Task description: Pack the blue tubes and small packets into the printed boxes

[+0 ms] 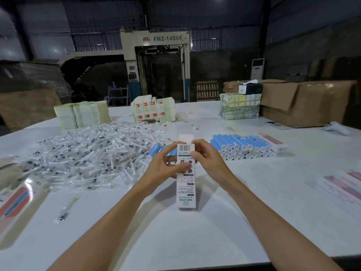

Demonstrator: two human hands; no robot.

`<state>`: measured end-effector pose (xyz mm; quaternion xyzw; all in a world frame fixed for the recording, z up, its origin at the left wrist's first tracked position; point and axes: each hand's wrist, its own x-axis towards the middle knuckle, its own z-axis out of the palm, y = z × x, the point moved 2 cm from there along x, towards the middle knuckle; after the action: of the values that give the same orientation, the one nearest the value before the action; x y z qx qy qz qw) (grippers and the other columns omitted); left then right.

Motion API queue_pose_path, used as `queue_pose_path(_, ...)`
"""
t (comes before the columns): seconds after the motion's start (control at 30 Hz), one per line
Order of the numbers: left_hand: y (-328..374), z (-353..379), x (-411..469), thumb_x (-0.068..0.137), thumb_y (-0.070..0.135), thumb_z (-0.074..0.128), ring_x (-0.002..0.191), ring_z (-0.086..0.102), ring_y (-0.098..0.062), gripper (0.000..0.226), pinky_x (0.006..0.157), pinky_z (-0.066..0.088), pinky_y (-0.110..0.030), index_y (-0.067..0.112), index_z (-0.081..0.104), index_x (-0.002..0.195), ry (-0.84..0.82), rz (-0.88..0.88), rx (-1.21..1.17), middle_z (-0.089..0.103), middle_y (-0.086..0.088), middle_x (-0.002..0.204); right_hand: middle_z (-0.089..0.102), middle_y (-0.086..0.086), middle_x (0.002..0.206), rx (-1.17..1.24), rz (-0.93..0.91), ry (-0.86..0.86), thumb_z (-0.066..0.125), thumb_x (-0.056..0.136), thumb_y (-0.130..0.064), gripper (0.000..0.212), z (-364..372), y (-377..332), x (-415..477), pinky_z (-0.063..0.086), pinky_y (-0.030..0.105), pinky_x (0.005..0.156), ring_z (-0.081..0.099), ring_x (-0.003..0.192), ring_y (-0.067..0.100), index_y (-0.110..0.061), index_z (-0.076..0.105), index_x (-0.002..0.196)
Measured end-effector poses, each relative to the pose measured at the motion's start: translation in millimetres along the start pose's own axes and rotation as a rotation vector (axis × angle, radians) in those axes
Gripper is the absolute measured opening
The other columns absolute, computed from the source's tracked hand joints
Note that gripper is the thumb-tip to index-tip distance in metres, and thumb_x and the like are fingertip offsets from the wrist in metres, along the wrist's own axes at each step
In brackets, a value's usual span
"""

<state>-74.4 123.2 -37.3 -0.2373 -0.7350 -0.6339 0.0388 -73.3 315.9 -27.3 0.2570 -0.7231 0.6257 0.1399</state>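
Observation:
A long white printed box stands on end at the middle of the white table, tilted towards me. My left hand grips its left side near the top. On the right side, my right hand holds the upper part, fingers at the barcode flap. Blue tubes with white caps lie stacked to the right. A few more blue tubes lie just behind my left hand. A wide heap of small clear packets covers the left of the table.
Stacks of flat printed cartons and pale cartons stand at the back. A wrapped bundle and brown cardboard boxes sit back right. Packed boxes lie beside the tube stack. Printed sheets lie at the right edge.

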Motion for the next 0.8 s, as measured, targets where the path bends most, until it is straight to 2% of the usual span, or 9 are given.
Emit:
queue_pose_path(0.1, -3.5, -4.6, -2.4, 0.084, 0.026, 0.094, 0.102, 0.08, -0.027, 0.066, 0.074, 0.068, -0.04, 0.048, 0.063, 0.137, 0.009, -0.023, -0.003, 0.082, -0.003, 0.114, 0.076, 0.006, 0.101, 0.062, 0.017, 0.046, 0.057, 0.108, -0.026, 0.014, 4.9, -0.7, 1.9, 0.061, 0.039, 0.084, 0.073, 0.099, 0.029, -0.014, 0.062, 0.112)
queue_pose_path(0.2, -1.0, -4.8, -6.4, 0.084, 0.028, 0.093, 0.105, 0.08, -0.023, 0.068, 0.074, 0.067, -0.036, 0.048, 0.061, 0.141, -0.009, -0.012, 0.0, 0.081, 0.0, 0.117, 0.079, 0.01, 0.095, 0.153, 0.073, 0.151, 0.057, 0.108, -0.032, 0.02, 1.6, -5.5, 3.7, 0.061, 0.038, 0.081, 0.075, 0.092, 0.031, -0.021, 0.054, 0.124)
queue_pose_path(0.3, 1.8, -0.7, -9.9, 0.084, 0.032, 0.093, 0.104, 0.08, -0.026, 0.066, 0.073, 0.066, -0.034, 0.055, 0.061, 0.137, -0.055, -0.02, -0.003, 0.081, -0.002, 0.117, 0.08, 0.012, 0.091, 0.132, 0.093, 0.151, 0.061, 0.106, -0.027, 0.02, -5.0, -9.2, 4.6, 0.06, 0.03, 0.072, 0.076, 0.084, 0.027, -0.021, 0.058, 0.125)
queue_pose_path(0.5, 2.7, 3.3, -13.1, 0.083, 0.038, 0.093, 0.102, 0.081, -0.027, 0.067, 0.073, 0.066, -0.034, 0.059, 0.059, 0.137, -0.082, -0.054, 0.004, 0.082, -0.001, 0.116, 0.078, 0.013, 0.081, 0.016, 0.01, 0.105, 0.06, 0.106, -0.013, 0.006, -10.8, -14.9, 0.8, 0.059, 0.043, 0.068, 0.073, 0.075, 0.03, -0.013, 0.064, 0.111)
queue_pose_path(0.67, 2.8, 3.4, -16.8, 0.086, 0.037, 0.091, 0.1, 0.081, -0.026, 0.064, 0.072, 0.065, -0.033, 0.057, 0.059, 0.138, -0.081, -0.038, 0.013, 0.082, -0.001, 0.116, 0.078, 0.013, 0.083, -0.038, -0.024, 0.071, 0.058, 0.106, -0.008, 0.007, -10.7, -14.9, 0.7, 0.062, 0.044, 0.07, 0.076, 0.08, 0.031, -0.009, 0.065, 0.107)
queue_pose_path(0.8, 3.9, 4.5, -16.6, 0.087, 0.036, 0.091, 0.098, 0.081, -0.032, 0.074, 0.076, 0.067, -0.04, 0.05, 0.049, 0.146, -0.063, -0.015, 0.008, 0.08, -0.009, 0.117, 0.079, 0.013, 0.094, 0.132, 0.055, 0.096, 0.057, 0.108, -0.03, 0.021, -6.4, -16.6, 1.2, 0.063, 0.035, 0.075, 0.077, 0.088, 0.033, -0.012, 0.065, 0.1)
